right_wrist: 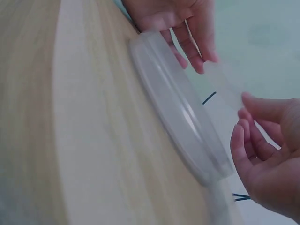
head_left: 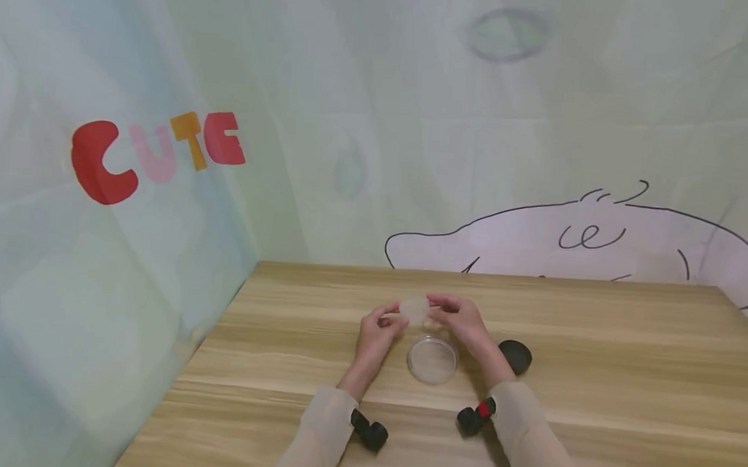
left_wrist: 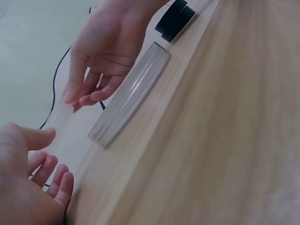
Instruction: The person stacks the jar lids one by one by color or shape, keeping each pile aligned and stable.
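A thin, translucent white disc (head_left: 414,310) is held up by both hands beyond a clear petri dish. My left hand (head_left: 378,334) pinches its left edge between thumb and fingers, as the left wrist view also shows. At the opposite edge, my right hand (head_left: 461,321) pinches it the same way. The petri dish (head_left: 433,362) lies flat on the wooden table between the forearms, nearer to me than the disc. Seen side-on in the right wrist view, the dish (right_wrist: 176,108) has a clear, low wall, and the disc (right_wrist: 224,84) spans the space between the fingertips.
A rounded black object (head_left: 515,357) rests on the table (head_left: 626,388) just right of my right forearm. Small black cameras sit at both wrists. Behind the table's far edge hangs a pale printed cloth (head_left: 354,119) with colored letters at left and a line drawing at right.
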### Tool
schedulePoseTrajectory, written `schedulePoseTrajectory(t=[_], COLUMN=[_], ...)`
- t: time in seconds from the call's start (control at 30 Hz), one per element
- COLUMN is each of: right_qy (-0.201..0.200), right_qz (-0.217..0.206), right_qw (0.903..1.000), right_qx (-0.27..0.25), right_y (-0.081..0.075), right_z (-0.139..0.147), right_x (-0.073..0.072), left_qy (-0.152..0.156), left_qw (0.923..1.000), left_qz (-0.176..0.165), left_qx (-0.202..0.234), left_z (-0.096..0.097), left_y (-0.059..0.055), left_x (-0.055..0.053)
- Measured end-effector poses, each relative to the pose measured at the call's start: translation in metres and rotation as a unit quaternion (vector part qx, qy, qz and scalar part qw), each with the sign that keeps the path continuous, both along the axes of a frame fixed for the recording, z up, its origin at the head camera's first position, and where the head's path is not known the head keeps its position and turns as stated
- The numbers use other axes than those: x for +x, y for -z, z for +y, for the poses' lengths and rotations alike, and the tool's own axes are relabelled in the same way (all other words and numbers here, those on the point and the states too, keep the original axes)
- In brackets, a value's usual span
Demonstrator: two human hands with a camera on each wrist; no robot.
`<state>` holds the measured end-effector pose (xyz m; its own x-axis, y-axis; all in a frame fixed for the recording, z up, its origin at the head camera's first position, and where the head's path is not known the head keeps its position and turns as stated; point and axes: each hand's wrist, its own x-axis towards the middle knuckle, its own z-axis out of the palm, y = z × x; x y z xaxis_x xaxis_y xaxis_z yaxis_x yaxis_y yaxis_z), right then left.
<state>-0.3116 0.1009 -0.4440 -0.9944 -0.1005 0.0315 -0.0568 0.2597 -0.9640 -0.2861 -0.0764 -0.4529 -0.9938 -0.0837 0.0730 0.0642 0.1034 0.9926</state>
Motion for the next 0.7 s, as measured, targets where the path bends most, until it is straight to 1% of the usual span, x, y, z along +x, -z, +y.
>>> schedulePoseTrajectory(t=[0.03,0.13,0.2,0.27,0.33,0.37,0.43,0.53,0.6,0.7], right_qy=[0.0,-0.005,-0.012,-0.017,-0.023,-0.028,-0.034,-0.053,-0.06,-0.08], right_qz=[0.002,0.009,0.006,0.002,0.0,0.003,0.009,0.034,0.048,0.061], right_qw=[1.0,0.9998,0.9996,0.9994,0.9992,0.999,0.9989,0.998,0.997,0.9943], right_qx=[-0.003,-0.015,-0.024,-0.031,-0.034,-0.035,-0.032,-0.01,0.012,0.037], right_y=[-0.003,-0.011,-0.018,-0.023,-0.027,-0.03,-0.032,-0.034,-0.033,-0.03], right_z=[0.0,0.0,0.002,0.005,0.009,0.011,0.015,0.024,0.03,0.039], right_x=[0.001,0.007,0.011,0.016,0.021,0.023,0.028,0.033,0.037,0.041], left_qy=[0.001,-0.011,-0.024,-0.035,-0.034,-0.03,-0.014,0.014,0.038,0.075], left_qw=[0.9999,0.999,0.9979,0.9967,0.9963,0.9962,0.9966,0.997,0.9969,0.9944], left_qz=[0.004,0.02,0.04,0.055,0.063,0.067,0.064,0.062,0.062,0.074], left_qx=[0.011,0.038,0.044,0.047,0.048,0.048,0.049,0.045,0.032,-0.006], left_z=[0.001,0.004,0.007,0.011,0.014,0.015,0.017,0.017,0.017,0.015], left_y=[-0.005,-0.012,-0.016,-0.014,-0.019,-0.021,-0.026,-0.03,-0.031,-0.031], left_x=[0.005,0.009,0.011,0.01,0.014,0.016,0.019,0.022,0.022,0.025])
